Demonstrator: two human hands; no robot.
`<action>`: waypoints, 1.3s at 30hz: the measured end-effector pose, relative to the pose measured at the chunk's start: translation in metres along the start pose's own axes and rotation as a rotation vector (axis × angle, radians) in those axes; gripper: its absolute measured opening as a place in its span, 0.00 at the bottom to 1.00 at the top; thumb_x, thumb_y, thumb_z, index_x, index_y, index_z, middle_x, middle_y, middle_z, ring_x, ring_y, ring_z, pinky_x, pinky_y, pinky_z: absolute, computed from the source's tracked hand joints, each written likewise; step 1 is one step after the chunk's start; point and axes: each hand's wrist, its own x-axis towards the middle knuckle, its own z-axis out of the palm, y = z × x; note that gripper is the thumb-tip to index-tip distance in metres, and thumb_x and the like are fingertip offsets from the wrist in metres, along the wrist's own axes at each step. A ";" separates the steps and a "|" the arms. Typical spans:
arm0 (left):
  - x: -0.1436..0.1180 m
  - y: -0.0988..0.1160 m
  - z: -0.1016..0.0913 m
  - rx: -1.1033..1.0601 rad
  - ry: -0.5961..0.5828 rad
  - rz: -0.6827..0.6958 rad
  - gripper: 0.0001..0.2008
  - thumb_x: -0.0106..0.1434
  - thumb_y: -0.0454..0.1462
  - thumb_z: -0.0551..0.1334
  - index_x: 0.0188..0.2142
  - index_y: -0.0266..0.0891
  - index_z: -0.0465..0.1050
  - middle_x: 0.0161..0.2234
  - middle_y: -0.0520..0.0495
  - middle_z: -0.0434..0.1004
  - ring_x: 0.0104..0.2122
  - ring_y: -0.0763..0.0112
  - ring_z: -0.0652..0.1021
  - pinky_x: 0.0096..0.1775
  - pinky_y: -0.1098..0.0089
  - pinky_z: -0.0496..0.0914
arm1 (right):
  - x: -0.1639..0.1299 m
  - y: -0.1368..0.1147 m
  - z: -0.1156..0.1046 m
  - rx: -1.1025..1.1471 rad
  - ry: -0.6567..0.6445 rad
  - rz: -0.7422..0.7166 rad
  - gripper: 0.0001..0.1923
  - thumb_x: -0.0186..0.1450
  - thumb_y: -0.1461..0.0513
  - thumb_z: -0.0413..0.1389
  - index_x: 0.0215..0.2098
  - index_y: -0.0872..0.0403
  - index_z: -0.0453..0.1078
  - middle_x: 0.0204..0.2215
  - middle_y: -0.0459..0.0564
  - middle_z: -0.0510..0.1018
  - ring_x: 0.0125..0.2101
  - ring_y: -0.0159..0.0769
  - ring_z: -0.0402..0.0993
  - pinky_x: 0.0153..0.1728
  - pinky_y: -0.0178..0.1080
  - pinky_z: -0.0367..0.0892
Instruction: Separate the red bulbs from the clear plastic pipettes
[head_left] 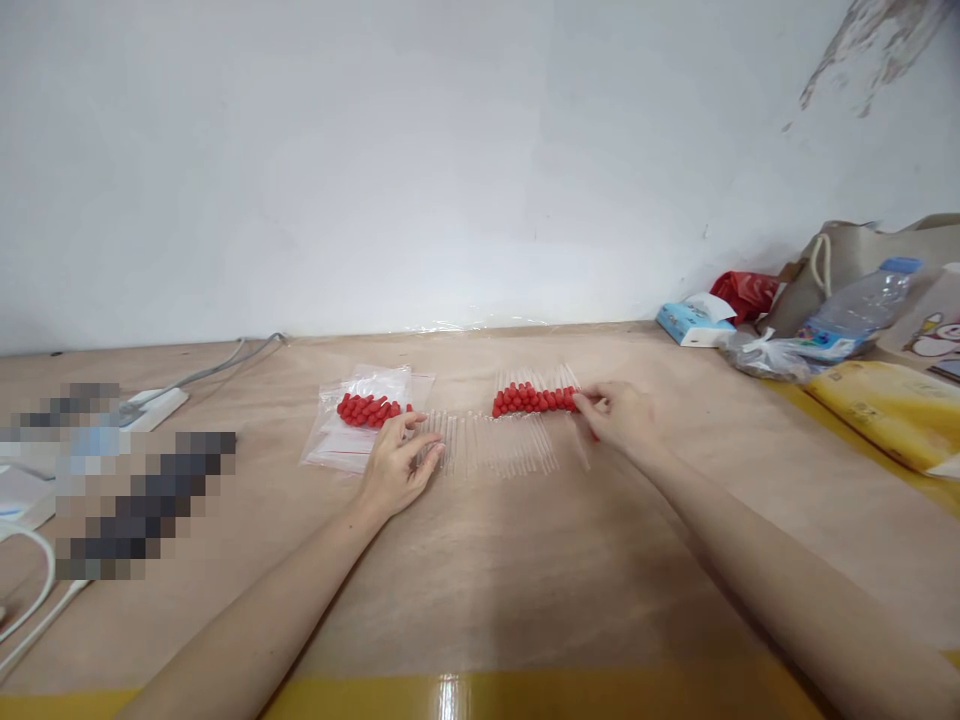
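Observation:
My left hand (397, 462) rests over the left end of a row of thin clear tubes (487, 445), thumb and fingers apart, with nothing visible held. Beside it, several loose red rubber bulbs (365, 410) lie on clear plastic zip bags (337, 440). To the right, a row of droppers (534, 398) has red bulbs facing me and clear stems pointing towards the wall. My right hand (621, 415) is closed in a pinch at the right end of that row. A blurred clear tube (582, 447) and a bit of red show beneath its fingers; the fingers partly hide the piece.
A power strip (154, 408) with cables and blurred-out items lies at left. At right are a blue tissue pack (696, 322), a plastic bottle (862, 300), a tied clear bag (765, 355), a yellow package (892, 410) and a paper bag. The wall (450, 180) borders the table's back.

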 end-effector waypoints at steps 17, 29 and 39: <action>-0.002 -0.001 0.000 0.002 -0.023 0.025 0.07 0.58 0.36 0.59 0.35 0.40 0.74 0.44 0.42 0.66 0.43 0.63 0.69 0.41 0.61 0.67 | 0.015 -0.047 0.047 -0.189 -0.049 -0.296 0.13 0.63 0.63 0.45 0.34 0.49 0.72 0.35 0.48 0.77 0.41 0.40 0.66 0.47 0.52 0.43; -0.001 0.000 -0.001 0.036 -0.015 0.035 0.10 0.59 0.36 0.58 0.40 0.40 0.72 0.43 0.42 0.67 0.43 0.62 0.70 0.43 0.59 0.66 | 0.004 -0.051 0.029 0.163 0.221 -0.250 0.12 0.65 0.62 0.43 0.40 0.52 0.67 0.36 0.50 0.76 0.38 0.38 0.67 0.47 0.46 0.54; 0.003 0.036 -0.009 0.188 -0.051 0.260 0.22 0.60 0.36 0.58 0.54 0.44 0.60 0.52 0.42 0.67 0.54 0.56 0.64 0.54 0.49 0.48 | -0.076 -0.043 0.013 0.361 -0.127 -0.774 0.17 0.61 0.71 0.44 0.45 0.50 0.64 0.36 0.48 0.75 0.40 0.35 0.68 0.39 0.40 0.64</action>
